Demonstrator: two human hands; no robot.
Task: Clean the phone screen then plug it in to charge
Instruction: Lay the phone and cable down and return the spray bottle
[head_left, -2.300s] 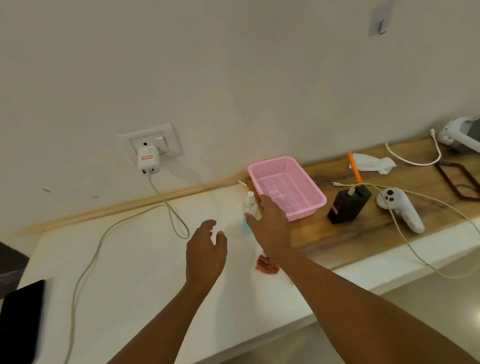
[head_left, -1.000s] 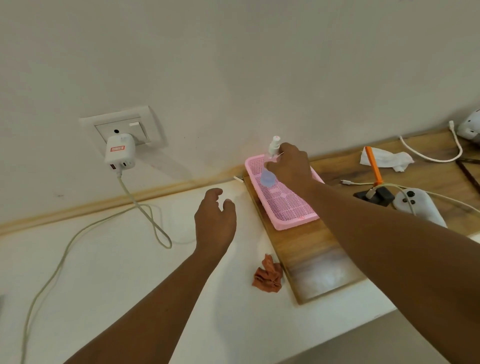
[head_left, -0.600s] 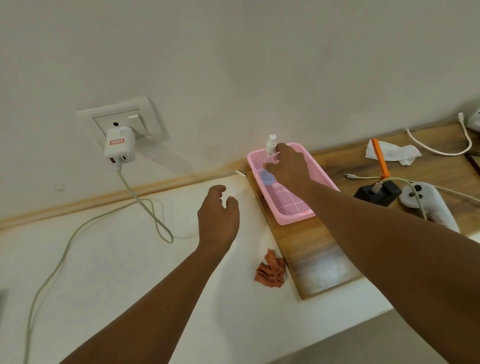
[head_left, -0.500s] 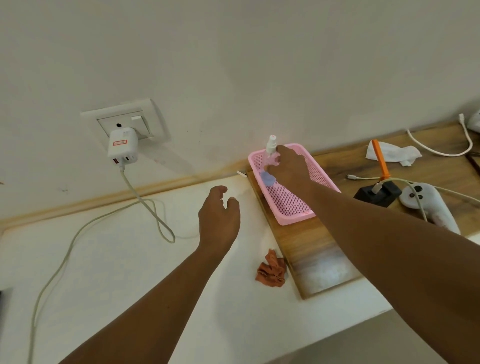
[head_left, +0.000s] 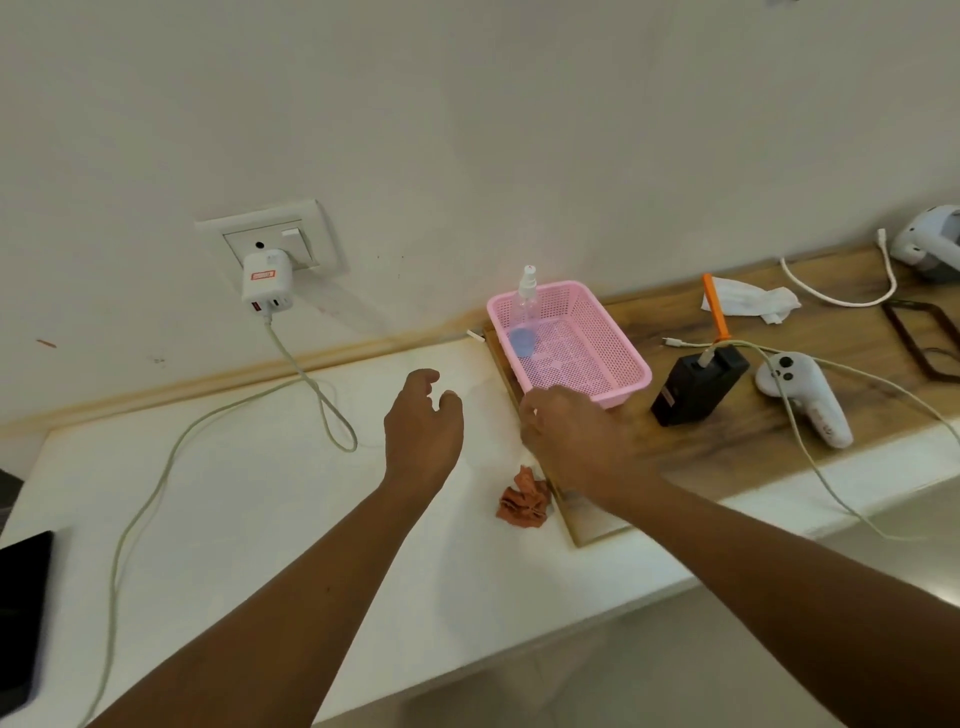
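Spray bottle (head_left: 524, 312) is stood in pink basket (head_left: 618, 338), frame centre; left hand (head_left: 423, 423) and right hand (head_left: 576, 441) are held empty, fingers loose, below it.

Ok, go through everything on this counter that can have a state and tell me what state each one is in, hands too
spray bottle: upright in the pink basket, released
cloth: crumpled on the counter, untouched
charger: plugged into the wall socket
charging cable: attached to the charger, free end out of view
phone: flat at the counter's left edge, not held
left hand: open, empty
right hand: open, empty, blurred
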